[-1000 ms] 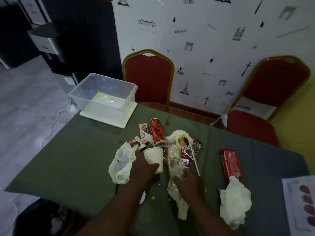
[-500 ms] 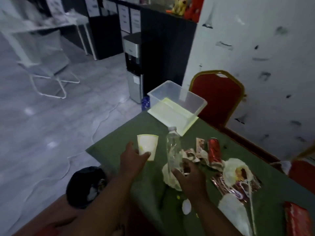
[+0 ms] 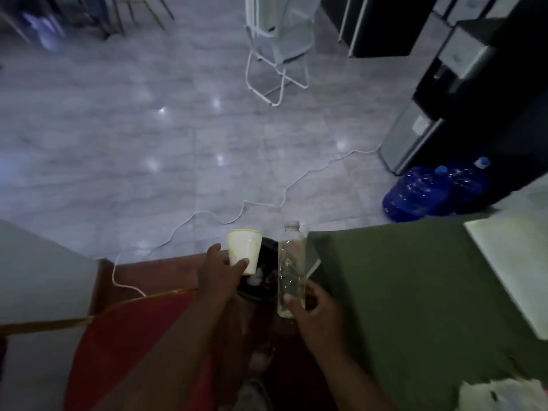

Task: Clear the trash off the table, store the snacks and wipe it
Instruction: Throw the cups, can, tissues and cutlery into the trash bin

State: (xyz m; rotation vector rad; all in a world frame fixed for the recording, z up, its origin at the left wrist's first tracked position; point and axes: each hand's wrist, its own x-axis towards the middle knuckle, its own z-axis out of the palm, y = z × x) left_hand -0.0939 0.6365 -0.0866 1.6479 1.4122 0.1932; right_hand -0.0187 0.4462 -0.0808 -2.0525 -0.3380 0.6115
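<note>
My left hand (image 3: 218,275) grips a white paper cup (image 3: 244,250) and holds it over a black trash bin (image 3: 265,277) on the floor. My right hand (image 3: 314,310) grips the lower end of a clear plastic bottle (image 3: 290,265), upright, beside the cup and above the bin. The bin lies mostly hidden behind the cup, the bottle and my hands. To the right is the corner of the green table (image 3: 400,292). Crumpled white tissue (image 3: 504,394) lies at its near right edge.
A red chair (image 3: 142,345) stands at lower left. A white cable (image 3: 243,206) snakes over the grey floor. Blue water jugs (image 3: 415,192) and a dispenser (image 3: 421,114) stand at the right. The clear container's lid (image 3: 516,262) rests on the table's right. A white chair (image 3: 278,54) stands far off.
My view swung left from the table to the floor. Both hands carried the cup and the bottle off the table to above the bin.
</note>
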